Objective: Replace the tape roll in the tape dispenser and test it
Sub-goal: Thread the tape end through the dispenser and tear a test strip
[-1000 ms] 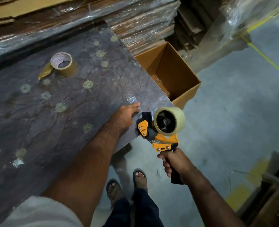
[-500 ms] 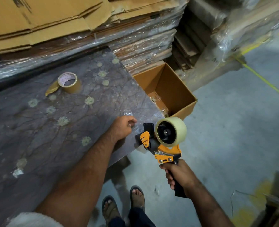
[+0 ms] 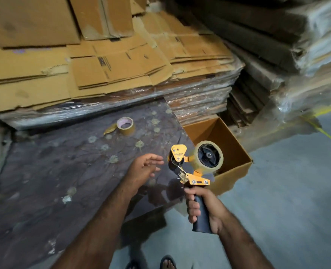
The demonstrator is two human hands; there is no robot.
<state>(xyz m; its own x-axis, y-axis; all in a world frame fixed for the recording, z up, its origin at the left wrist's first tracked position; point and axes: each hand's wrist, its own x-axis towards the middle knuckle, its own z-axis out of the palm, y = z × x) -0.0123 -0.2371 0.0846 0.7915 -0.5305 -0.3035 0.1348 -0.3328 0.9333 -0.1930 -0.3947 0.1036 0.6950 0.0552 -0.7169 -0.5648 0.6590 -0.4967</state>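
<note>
- tape dispenser (image 3: 191,171) held upright over the near right corner of the table (image 3: 44,181), long axis near vertical: black handle down toward the camera, orange frame and roll up top
- nose end with orange triangular cover plate points left toward the left hand; roller and blade area sit just below that plate
- clear tape roll (image 3: 209,157) mounted on the black hub at upper right of the frame, hub face turned to the camera, roll in front of the open cardboard box (image 3: 236,152)
- right hand (image 3: 203,208) comes in from lower right, forearm angled up-left, fist closed tight round the black handle, fingers wrapped across its front
- left hand (image 3: 143,167) reaches from lower left, raised above the table, palm facing right, fingers loosely spread and slightly curled, holding nothing; fingertips just beside the dispenser nose, not touching
- old brown tape roll (image 3: 126,126) lies flat on the far part of the table, well apart from both hands, loose tail trailing to its left
- flattened cardboard stack (image 3: 102,74) behind the table, some blur
</note>
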